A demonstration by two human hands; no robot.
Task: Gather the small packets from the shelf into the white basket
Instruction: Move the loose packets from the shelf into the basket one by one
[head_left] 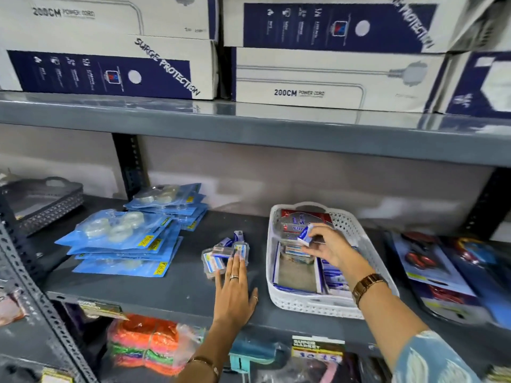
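Head view: I see the grey metal shelf (177, 286) bearing the white basket (304, 306), perforated plastic, already part filled with flat packs. I judge the job well along; 1 loose heap of small packets (225, 252), glossy and boxy, remains left of it. My left hand (235, 291) lies flat, fingers spread, on that heap; my right hand (329, 248) pinches 1 packet (304, 234) above the basket.

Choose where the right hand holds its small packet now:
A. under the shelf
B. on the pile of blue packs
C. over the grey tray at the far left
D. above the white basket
D: the right hand pinches a small packet over the white basket.
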